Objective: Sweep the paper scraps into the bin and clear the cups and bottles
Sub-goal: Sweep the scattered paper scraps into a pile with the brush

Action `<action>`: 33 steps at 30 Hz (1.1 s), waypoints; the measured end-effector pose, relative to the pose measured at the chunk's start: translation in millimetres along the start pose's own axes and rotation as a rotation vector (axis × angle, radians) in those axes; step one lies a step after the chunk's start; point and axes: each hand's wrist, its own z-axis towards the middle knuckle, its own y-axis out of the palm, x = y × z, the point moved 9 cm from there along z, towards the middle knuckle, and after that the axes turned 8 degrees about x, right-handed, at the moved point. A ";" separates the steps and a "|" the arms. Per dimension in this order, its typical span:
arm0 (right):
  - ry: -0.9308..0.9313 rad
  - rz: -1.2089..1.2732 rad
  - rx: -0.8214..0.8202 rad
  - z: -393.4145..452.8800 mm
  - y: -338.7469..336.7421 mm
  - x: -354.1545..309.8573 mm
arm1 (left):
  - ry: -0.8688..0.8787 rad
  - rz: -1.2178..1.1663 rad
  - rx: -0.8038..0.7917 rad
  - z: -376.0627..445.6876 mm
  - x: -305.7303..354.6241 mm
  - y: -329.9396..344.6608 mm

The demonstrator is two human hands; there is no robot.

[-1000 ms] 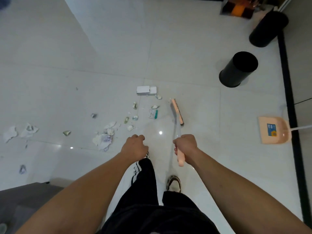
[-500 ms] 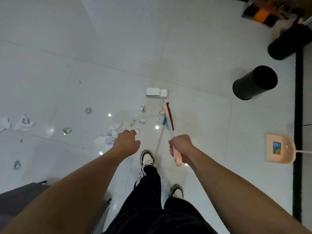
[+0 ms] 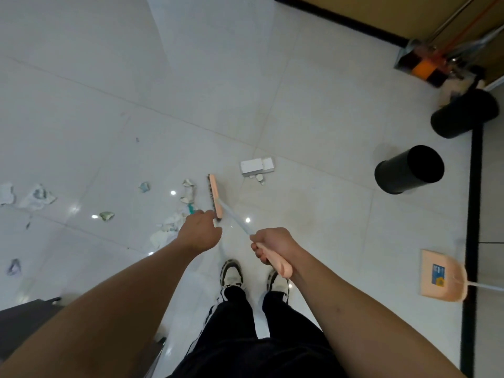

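Observation:
My right hand (image 3: 272,245) grips the pink handle of a broom, whose pink head (image 3: 215,196) lies on the pale tiled floor ahead of my feet. Paper scraps (image 3: 188,193) lie just left of the broom head, and more scraps (image 3: 36,197) are scattered farther left. My left hand (image 3: 200,231) hovers loosely curled and holds nothing, just above the near end of the broom head. A small white box (image 3: 256,166) lies right of the broom head. A black bin (image 3: 409,169) stands to the right. A pink dustpan (image 3: 439,276) lies on the floor at the right.
A second black bin (image 3: 463,113) stands farther back right, beside cleaning tools (image 3: 425,64) leaning in the corner. A black strip (image 3: 473,214) runs along the floor's right side. A dark grey object (image 3: 24,320) is at the lower left. My shoes (image 3: 231,274) are below the hands.
The broom head has swung left across the floor, from right of the scraps to against them. My left hand has moved up toward the broom head. The view has shifted.

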 end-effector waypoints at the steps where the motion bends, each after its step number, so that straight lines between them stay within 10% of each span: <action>1: -0.029 0.004 0.036 -0.1 -7.9 -4.7 | 0.008 0.008 0.008 3.8 8.0 -3.5; 18: -0.115 0.017 0.390 93.4 -249.3 -133.9 | -0.065 -0.010 0.085 74.7 154.5 -8.2; 33: -0.085 -0.353 0.029 94.3 -75.5 -137.1 | -0.384 -0.170 0.169 28.6 63.7 -9.5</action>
